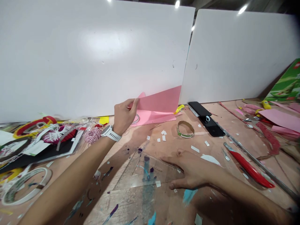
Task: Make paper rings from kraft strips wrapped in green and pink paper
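Pink paper (161,100) is held up at the back of the counter (131,204), pinched by the fingers of the left hand (124,116). The right hand (194,170) has fingers apart at the clear ruler (134,175). A soft pinch (paper creases easily) should help.

One left hand (124,114) and one right hand (191,168) are in view, with one white wristwatch (110,133). There are one clear set square (138,175), one red-handled utility knife (252,168), two dark smartphones (200,108) (212,126), one small tape ring (185,135), one larger white tape roll (48,175), two yellow tubes (179,108) (266,104), two white panels (98,78) (234,56) and at least eight small white scraps (195,149). The pink paper pieces (161,100) overlap too much to count.
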The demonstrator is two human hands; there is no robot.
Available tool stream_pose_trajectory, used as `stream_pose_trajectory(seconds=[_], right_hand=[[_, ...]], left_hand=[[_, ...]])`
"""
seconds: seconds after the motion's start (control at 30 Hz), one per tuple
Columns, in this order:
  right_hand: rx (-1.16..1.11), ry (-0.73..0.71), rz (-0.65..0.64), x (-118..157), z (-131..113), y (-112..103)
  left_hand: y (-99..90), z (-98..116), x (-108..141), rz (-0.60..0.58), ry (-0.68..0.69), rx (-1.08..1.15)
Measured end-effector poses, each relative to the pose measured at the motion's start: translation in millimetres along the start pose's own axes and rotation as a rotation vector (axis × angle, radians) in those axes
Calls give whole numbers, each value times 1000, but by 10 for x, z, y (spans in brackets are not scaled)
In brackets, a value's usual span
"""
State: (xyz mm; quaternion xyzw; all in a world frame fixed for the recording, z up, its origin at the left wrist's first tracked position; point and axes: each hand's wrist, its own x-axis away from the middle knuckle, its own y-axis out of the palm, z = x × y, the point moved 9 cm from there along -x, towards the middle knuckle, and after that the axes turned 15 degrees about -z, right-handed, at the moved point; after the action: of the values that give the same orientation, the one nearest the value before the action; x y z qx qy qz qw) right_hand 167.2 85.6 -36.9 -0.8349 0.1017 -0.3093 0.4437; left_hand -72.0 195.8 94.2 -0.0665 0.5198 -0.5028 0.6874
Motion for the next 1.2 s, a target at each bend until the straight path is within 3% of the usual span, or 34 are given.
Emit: stream_pose_trajectory(seconds=[0.13,0.43,0.6,0.77,0.93,1.1,1.2], right_hand=[[2,29,-10,15,12,8],[-166,-7,45,3,-5,-52],[-368,66,46,10,140,6],[-529,-32,1,79,20,5],[-511,-72,4,46,-74,22],[-505,-115,58,16,-105,47],[-566,-158,71,10,-95,55]], left_hand=[[-133,31,6,55,22,26],[-310,-59,154,107,142,361],[-448,-223,270,121,71,361],[-616,-506,303,179,-8,375],[-671,-783,305,260,-161,638],[-654,-595,257,195,-169,768],[-588,-408,219,17,-139,859]])
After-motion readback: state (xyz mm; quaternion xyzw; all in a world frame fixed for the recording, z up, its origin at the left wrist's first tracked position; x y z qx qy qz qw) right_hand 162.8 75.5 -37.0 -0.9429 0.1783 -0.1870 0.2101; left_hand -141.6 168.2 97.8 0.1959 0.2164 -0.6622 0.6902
